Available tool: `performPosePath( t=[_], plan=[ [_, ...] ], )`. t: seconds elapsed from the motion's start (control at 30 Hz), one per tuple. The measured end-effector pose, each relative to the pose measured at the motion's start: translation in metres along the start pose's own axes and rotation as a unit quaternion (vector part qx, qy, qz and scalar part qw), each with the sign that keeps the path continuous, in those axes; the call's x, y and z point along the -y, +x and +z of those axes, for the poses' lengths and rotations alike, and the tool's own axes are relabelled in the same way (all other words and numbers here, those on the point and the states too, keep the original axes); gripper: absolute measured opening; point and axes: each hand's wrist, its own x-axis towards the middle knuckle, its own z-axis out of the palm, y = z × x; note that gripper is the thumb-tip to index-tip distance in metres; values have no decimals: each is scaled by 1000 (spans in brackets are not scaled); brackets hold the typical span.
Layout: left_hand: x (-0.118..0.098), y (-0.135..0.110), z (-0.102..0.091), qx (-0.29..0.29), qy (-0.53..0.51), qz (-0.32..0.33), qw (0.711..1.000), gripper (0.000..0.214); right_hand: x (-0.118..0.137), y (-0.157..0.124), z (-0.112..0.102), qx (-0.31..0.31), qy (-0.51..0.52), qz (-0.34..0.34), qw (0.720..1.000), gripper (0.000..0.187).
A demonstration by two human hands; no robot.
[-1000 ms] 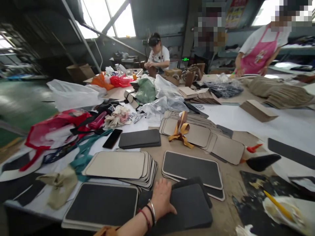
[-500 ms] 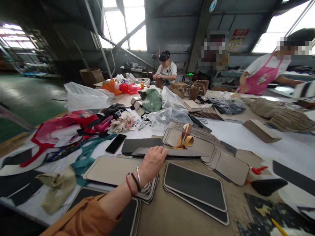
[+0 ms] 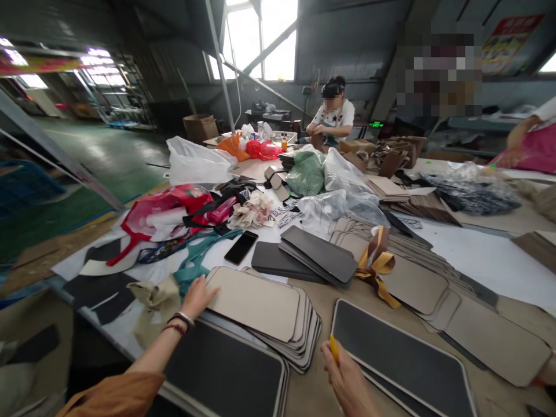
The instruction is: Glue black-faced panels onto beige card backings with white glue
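My left hand (image 3: 198, 298) is at the left end of a stack of beige rounded panels (image 3: 256, 301). Its thumb touches the top panel's edge, and the fingers are apart from the thumb. Low in the picture, my right hand (image 3: 347, 379) is closed around a yellow pencil-like stick (image 3: 334, 348), whose lower part is hidden. To its right lie dark panels with pale borders (image 3: 403, 353). A similar dark stack (image 3: 230, 365) sits in front of the beige one. Behind, several dark grey panels (image 3: 319, 252) rest at an angle on a dark grey pile (image 3: 273, 259).
A phone (image 3: 241, 247), a teal strap (image 3: 193, 263) and a red bag (image 3: 174, 208) lie on the left. Yellow-brown ribbon (image 3: 377, 260) rests by fanned beige panels (image 3: 417, 284). Plastic bags (image 3: 195, 159) stand farther back. A co-worker (image 3: 332, 116) sits across the table.
My left hand has let go of the dark grey panels, which now lie on the pile, and moved left to the beige stack. My right hand has come in with the yellow stick. The view has turned left.
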Motion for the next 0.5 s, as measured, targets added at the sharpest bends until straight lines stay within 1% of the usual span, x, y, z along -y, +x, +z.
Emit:
performPosePath(
  t=[0.03,0.1,0.13,0.2,0.27,0.33,0.43,0.5],
  plan=[
    [8,4,3,10,-12,-11,1000,56,11,14,9,27,-47,6,998,36],
    [18,9,7,32,-40,-15,999,55,28,35,21,64,-147,55,985,32],
    [21,10,9,42,-54,-13,998,54,34,42,24,71,-184,86,977,32],
    [23,12,13,56,-81,-3,995,51,43,49,31,73,-221,130,964,32],
    [21,9,17,65,-108,12,992,48,48,52,36,67,-220,153,961,32],
    [14,4,22,70,-136,28,988,47,47,54,40,55,-192,178,963,32],
    [3,-3,28,71,-172,39,982,52,41,59,40,40,-133,211,968,38],
    [-2,-3,30,63,-191,30,979,59,35,64,36,46,-91,214,972,39]
  ],
)
